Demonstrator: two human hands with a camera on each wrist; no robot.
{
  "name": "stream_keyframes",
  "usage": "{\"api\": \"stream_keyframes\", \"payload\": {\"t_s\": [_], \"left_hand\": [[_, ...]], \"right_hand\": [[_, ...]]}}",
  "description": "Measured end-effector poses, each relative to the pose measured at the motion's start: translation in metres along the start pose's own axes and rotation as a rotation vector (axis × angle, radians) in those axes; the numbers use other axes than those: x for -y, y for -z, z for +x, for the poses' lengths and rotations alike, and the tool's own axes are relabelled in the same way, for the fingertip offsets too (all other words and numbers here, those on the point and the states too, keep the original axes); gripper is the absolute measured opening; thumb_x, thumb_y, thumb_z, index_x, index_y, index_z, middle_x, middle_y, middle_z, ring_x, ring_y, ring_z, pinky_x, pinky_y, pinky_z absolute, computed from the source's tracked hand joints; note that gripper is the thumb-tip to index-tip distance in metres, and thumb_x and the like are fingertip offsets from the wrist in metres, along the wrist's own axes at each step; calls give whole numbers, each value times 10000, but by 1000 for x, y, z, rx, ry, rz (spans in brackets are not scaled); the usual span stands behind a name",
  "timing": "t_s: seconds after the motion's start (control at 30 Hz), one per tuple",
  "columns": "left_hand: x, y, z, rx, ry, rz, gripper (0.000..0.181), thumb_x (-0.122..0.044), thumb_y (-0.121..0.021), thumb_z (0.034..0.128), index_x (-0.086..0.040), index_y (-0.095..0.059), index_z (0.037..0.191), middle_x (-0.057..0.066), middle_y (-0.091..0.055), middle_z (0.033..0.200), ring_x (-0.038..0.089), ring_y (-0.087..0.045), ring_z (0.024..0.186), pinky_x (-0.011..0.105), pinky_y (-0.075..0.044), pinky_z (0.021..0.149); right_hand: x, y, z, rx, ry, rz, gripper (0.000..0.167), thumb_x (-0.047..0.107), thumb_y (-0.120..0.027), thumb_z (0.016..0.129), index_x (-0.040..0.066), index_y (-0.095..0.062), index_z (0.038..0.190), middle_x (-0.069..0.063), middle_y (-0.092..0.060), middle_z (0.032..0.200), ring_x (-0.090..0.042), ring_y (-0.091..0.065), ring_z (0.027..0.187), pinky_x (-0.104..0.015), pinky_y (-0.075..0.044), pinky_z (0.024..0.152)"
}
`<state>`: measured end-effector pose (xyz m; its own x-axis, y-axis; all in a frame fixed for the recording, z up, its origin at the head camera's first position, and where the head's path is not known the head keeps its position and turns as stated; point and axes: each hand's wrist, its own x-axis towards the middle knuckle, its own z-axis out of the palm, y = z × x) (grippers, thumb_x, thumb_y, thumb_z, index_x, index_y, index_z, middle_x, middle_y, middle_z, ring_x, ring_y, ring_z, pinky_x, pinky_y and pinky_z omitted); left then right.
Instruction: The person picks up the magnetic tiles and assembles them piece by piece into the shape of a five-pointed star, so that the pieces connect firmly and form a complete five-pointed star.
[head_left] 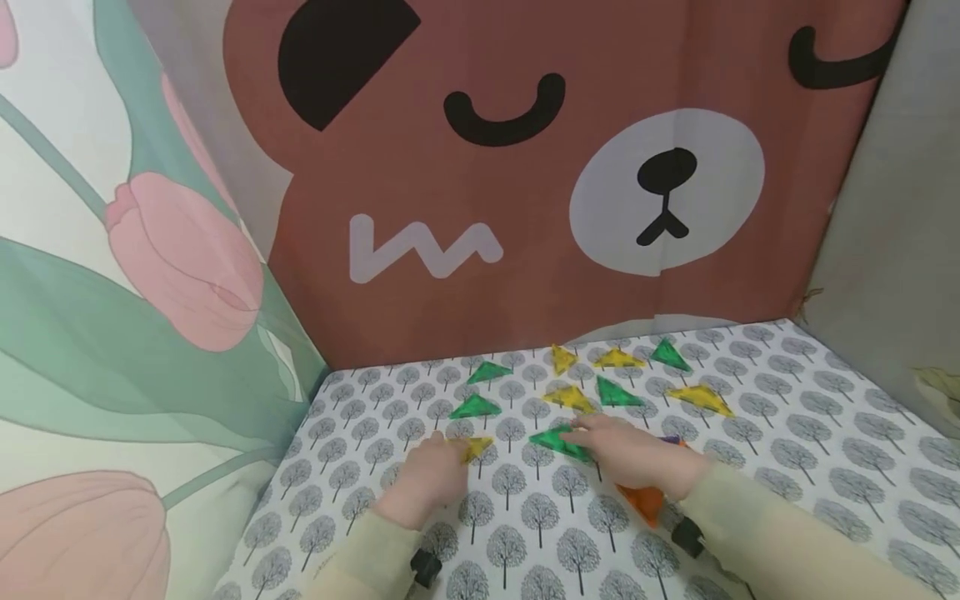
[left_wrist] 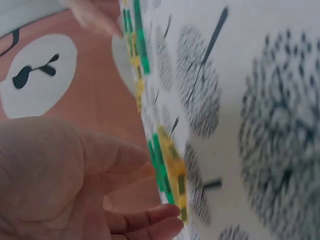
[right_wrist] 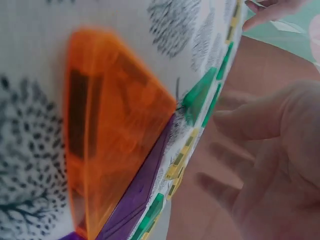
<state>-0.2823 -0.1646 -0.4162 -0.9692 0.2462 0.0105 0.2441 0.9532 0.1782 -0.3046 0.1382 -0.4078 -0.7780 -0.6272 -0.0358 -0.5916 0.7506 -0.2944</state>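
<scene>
Near the front left of the tile layout, my left hand (head_left: 431, 471) is at a translucent yellow triangle tile (head_left: 477, 448). In the left wrist view, its thumb and fingers (left_wrist: 160, 220) are loosely bent, with the tile (left_wrist: 175, 172) just beyond them; contact is unclear. My right hand (head_left: 630, 450) reaches over a green triangle tile (head_left: 555, 442), its fingertips overlapping the tile's right part in the head view. Seen from the right wrist, that hand (right_wrist: 270, 150) has spread, relaxed fingers and no tile between them. Under the right forearm lies an orange triangle tile (right_wrist: 115, 125) beside a purple one (right_wrist: 137, 187).
Several more green tiles (head_left: 476, 407) and yellow tiles (head_left: 701, 398) lie flat towards the back. They rest on a white cloth printed with grey trees (head_left: 540, 512). A bear-print curtain (head_left: 420, 317) stands behind, a tulip-print curtain (head_left: 187, 258) at left, and a pale curtain (head_left: 892, 250) at right.
</scene>
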Motion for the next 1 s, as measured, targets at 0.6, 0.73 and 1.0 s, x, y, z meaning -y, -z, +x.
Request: {"api": "stream_keyframes", "payload": {"t_s": [0.6,0.73,1.0], "left_hand": [[-6,-1,-16,226,-288,-123,483,-199,-567,990,-186,-490,1466,30,-302,1586,302,-319,1419,488,-264,1143],[-11,-6,-16,246,-349,-98,488,-204,-549,994,-219,-477,1477,-1,-317,1580,259,-322,1421,502,-269,1141],[-23,-12,-19,191,-432,-90,504,-179,-544,969,-190,-485,1470,28,-329,1571,267,-351,1406,554,-290,1116]], "right_hand": [[11,-18,3,-40,202,-69,648,-124,-710,768,134,-617,1355,-101,-545,1365,-328,-469,1286,-512,-405,1053],[20,-21,-1,35,108,-20,713,-140,-666,803,177,-545,1431,-114,-407,1520,-377,-332,1398,-562,-293,1108],[35,-30,-2,50,41,-23,709,-139,-609,847,171,-489,1473,-169,-404,1488,-380,-382,1356,-539,-361,1075]]}}
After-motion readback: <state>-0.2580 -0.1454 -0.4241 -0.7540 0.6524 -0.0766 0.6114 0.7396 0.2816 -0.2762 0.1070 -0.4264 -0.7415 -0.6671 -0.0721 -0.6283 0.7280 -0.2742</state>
